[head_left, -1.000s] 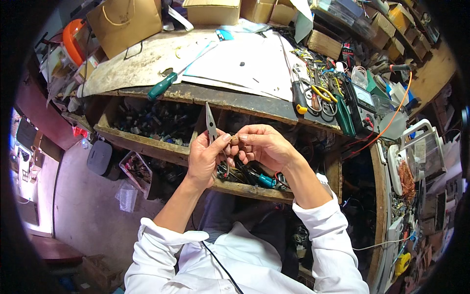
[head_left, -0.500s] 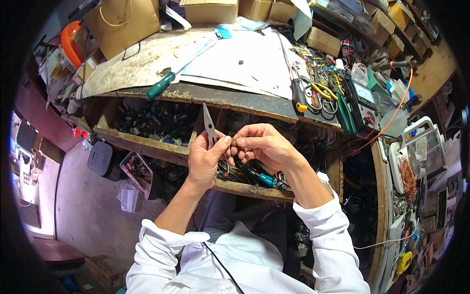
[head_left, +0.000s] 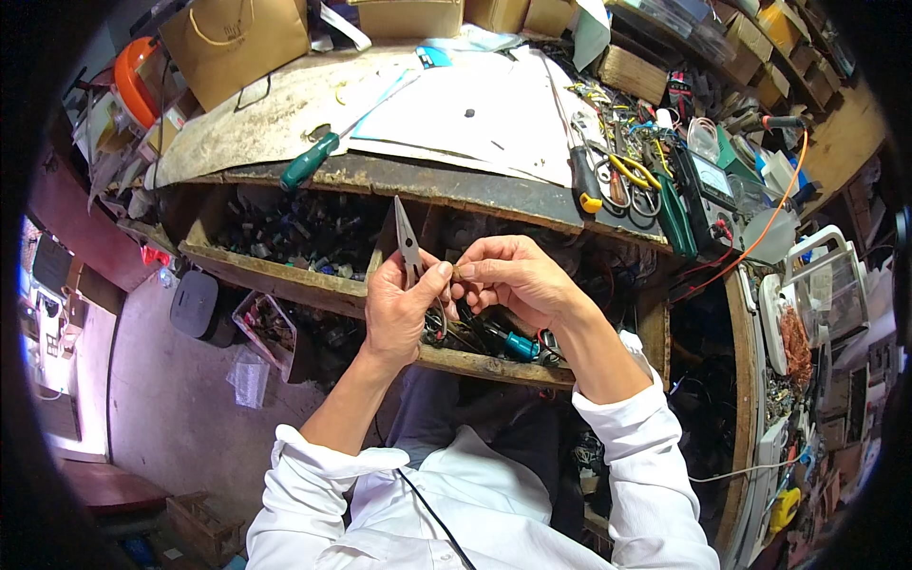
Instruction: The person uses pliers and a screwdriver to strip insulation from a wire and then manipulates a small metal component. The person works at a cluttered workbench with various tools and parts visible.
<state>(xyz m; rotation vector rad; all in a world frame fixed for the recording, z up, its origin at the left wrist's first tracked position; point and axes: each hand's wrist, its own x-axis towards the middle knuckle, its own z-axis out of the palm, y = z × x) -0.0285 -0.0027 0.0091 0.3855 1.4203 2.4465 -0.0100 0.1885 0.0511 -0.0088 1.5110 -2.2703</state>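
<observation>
My left hand (head_left: 404, 313) is closed on long-nose pliers (head_left: 406, 233), their tips pointing up. My right hand (head_left: 522, 285) has thumb and forefinger pinched on a small brownish piece (head_left: 457, 275), held beside my left thumb; its exact shape is hidden by the fingers. Both hands are over an open wooden drawer (head_left: 499, 372) holding tools and wires, among them a teal-handled tool (head_left: 522, 346). To the upper left, a drawer compartment (head_left: 285, 237) holds many small dark parts.
On the bench lie white sheets (head_left: 456, 104), a green-handled screwdriver (head_left: 304, 166), a yellow-black screwdriver (head_left: 584, 180), scissors, pliers and a meter (head_left: 708, 190). Cardboard boxes (head_left: 408, 17) and a paper bag (head_left: 228, 47) stand behind. A plastic bin (head_left: 271, 332) sits at lower left.
The hands and pliers have barely moved. My right fingers have shifted slightly around the small piece, and the view has moved a little.
</observation>
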